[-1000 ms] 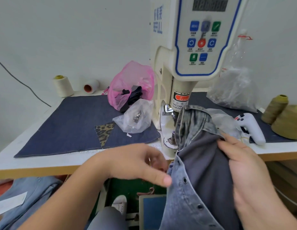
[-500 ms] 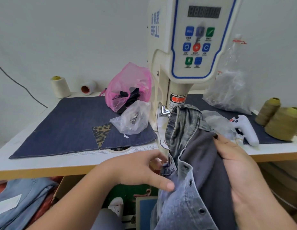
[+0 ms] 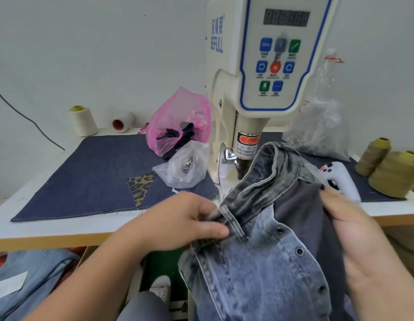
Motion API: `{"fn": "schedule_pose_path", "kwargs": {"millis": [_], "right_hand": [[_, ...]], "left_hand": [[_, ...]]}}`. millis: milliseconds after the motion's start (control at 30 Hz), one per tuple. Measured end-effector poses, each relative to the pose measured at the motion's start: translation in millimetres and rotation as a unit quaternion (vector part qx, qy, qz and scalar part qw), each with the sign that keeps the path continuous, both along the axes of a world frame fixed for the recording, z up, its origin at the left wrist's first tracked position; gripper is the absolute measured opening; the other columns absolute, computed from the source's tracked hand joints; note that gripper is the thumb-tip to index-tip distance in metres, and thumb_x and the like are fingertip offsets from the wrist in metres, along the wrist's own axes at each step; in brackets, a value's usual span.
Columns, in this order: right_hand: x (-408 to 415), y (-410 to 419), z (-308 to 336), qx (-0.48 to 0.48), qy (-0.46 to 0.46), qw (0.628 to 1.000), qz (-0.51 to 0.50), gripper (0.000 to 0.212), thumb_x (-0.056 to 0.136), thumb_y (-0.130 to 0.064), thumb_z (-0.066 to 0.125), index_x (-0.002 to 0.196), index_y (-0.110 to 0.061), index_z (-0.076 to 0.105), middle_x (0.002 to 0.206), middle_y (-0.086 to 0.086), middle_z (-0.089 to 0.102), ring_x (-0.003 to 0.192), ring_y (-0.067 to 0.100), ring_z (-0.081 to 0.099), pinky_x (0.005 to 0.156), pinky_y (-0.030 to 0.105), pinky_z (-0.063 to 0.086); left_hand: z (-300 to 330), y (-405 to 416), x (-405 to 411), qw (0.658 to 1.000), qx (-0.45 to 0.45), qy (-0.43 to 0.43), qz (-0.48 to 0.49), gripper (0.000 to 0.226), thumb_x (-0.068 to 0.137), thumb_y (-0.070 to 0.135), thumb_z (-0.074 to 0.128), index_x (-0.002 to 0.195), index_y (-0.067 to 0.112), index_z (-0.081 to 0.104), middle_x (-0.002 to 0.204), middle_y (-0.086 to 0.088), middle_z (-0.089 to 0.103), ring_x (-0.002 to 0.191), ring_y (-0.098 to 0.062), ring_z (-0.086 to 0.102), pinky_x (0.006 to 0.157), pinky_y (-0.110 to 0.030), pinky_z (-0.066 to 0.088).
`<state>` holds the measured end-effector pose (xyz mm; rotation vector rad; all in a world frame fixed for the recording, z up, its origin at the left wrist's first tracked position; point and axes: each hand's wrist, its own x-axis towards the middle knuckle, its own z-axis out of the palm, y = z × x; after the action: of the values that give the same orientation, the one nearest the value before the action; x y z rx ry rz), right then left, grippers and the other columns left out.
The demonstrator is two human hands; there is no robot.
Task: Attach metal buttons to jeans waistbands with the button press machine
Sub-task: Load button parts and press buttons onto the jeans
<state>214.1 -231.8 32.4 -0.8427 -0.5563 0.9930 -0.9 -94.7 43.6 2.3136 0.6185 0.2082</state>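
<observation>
Head view, read from 9 o'clock across to 3 o'clock. A denim mat [image 3: 90, 177] covers the table [image 3: 62, 230], giving garments a soft surface; at its right edge, about 11 o'clock from the left hand, lies a clear bag of metal buttons [image 3: 185, 167], kept just beside the press, apparently for quick reloading. The left hand [image 3: 178, 221], fingers curled, pinches the waistband end of the jeans [image 3: 259, 269] at centre, seemingly to steer the band toward the die. At 12 o'clock stands the button press machine [image 3: 259, 72], its ram directly behind the raised waistband [image 3: 270, 172]. The right hand [image 3: 363, 246], at 3 o'clock, grips the bunched body of the jeans, thumb over the grey lining, probably to take the weight off the band. Whether a button is already loaded cannot be told.
</observation>
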Motion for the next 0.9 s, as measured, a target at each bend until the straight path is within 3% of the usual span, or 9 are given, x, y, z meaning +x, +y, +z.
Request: {"fn": "schedule_pose_path", "kwargs": {"millis": [133, 200, 267, 333, 433, 500, 700, 767, 900], "right_hand": [[10.8, -1.3, -2.0, -0.087, -0.097, 0.979, -0.155, 0.02, 0.096, -0.007, 0.054, 0.102, -0.011, 0.072, 0.1, 0.011, 0.076, 0.085, 0.02, 0.074, 0.077, 0.033, 0.061], [7.6, -3.7, -3.8, -0.15, -0.28, 0.915, -0.25, 0.017, 0.096, -0.013, 0.059, 0.1, -0.024, 0.071, 0.097, -0.01, 0.074, 0.089, 0.009, 0.07, 0.083, 0.039, 0.059], [-7.3, -9.5, -0.9, -0.131, -0.437, 0.835, -0.307, 0.017, 0.091, -0.026, 0.062, 0.095, -0.042, 0.064, 0.101, -0.027, 0.06, 0.096, -0.005, 0.059, 0.085, 0.036, 0.052], [-28.8, -16.3, 1.3, -0.086, -0.498, 0.824, -0.256, 0.019, 0.083, -0.049, 0.058, 0.102, -0.05, 0.056, 0.107, -0.028, 0.055, 0.102, -0.006, 0.054, 0.083, 0.028, 0.045], [-51.9, -18.5, -4.8, -0.15, -0.599, 0.78, -0.107, 0.067, 0.064, -0.086, 0.051, 0.116, -0.051, 0.029, 0.123, -0.042, 0.033, 0.117, -0.017, 0.037, 0.089, 0.019, 0.037], [-60.5, -15.6, -9.5, -0.192, -0.623, 0.756, -0.05, 0.086, 0.053, -0.094, 0.048, 0.122, -0.054, 0.015, 0.12, -0.046, 0.02, 0.113, -0.023, 0.027, 0.086, 0.015, 0.033], [-65.8, -7.0, -18.7, -0.227, -0.522, 0.821, 0.044, 0.063, 0.056, -0.078, 0.065, 0.106, -0.058, 0.032, 0.105, -0.037, 0.047, 0.094, -0.017, 0.05, 0.072, 0.014, 0.04], [-70.8, -6.3, -20.4, -0.203, -0.464, 0.858, 0.086, 0.06, 0.057, -0.071, 0.071, 0.103, -0.062, 0.034, 0.103, -0.033, 0.062, 0.09, -0.011, 0.061, 0.078, 0.021, 0.047], [-73.4, -2.5, -21.5, -0.127, -0.325, 0.933, 0.093, 0.065, 0.084, -0.018, 0.078, 0.129, -0.048, 0.042, 0.1, 0.002, 0.077, 0.093, 0.022, 0.074, 0.087, 0.044, 0.057]], "left_hand": [[27.7, 0.7, -12.1, 0.989, 0.121, -0.059, 0.059, 0.05, 0.09, 0.055, 0.057, 0.061, 0.017, 0.043, 0.053, 0.003, 0.038, 0.048, -0.007, 0.035, 0.051, -0.028, 0.032], [36.7, -4.4, -9.5, 0.984, 0.145, -0.076, 0.062, 0.051, 0.091, 0.052, 0.056, 0.058, 0.018, 0.037, 0.052, 0.006, 0.034, 0.048, -0.009, 0.033, 0.05, -0.027, 0.028], [40.8, -10.6, -3.6, 0.982, 0.153, -0.093, 0.063, 0.052, 0.092, 0.051, 0.054, 0.056, 0.02, 0.035, 0.052, 0.006, 0.034, 0.048, -0.01, 0.033, 0.05, -0.027, 0.028], [43.3, -14.6, 2.2, 0.982, 0.141, -0.109, 0.068, 0.051, 0.093, 0.05, 0.053, 0.056, 0.021, 0.034, 0.051, 0.008, 0.032, 0.047, -0.008, 0.031, 0.049, -0.026, 0.026], [50.5, -15.7, 9.5, 0.985, 0.072, -0.139, 0.066, 0.049, 0.095, 0.045, 0.055, 0.058, 0.019, 0.035, 0.053, 0.011, 0.029, 0.048, -0.007, 0.028, 0.048, -0.022, 0.025], [55.3, -15.8, 14.4, 0.987, 0.018, -0.15, 0.051, 0.048, 0.096, 0.042, 0.056, 0.059, 0.02, 0.034, 0.056, 0.007, 0.028, 0.049, -0.01, 0.027, 0.048, -0.024, 0.024], [51.1, -19.4, 22.7, 0.994, -0.007, -0.091, 0.066, 0.051, 0.095, 0.043, 0.059, 0.058, 0.021, 0.033, 0.052, 0.007, 0.027, 0.043, -0.009, 0.025, 0.043, -0.021, 0.024], [51.0, -19.3, 20.5, 0.995, -0.029, -0.065, 0.064, 0.052, 0.093, 0.048, 0.06, 0.057, 0.021, 0.033, 0.054, 0.004, 0.028, 0.044, -0.011, 0.026, 0.043, -0.023, 0.026], [54.5, -17.4, 14.3, 0.995, -0.067, -0.029, 0.069, 0.053, 0.086, 0.06, 0.063, 0.064, 0.013, 0.05, 0.056, -0.007, 0.034, 0.045, -0.016, 0.034, 0.044, -0.02, 0.033]]}}
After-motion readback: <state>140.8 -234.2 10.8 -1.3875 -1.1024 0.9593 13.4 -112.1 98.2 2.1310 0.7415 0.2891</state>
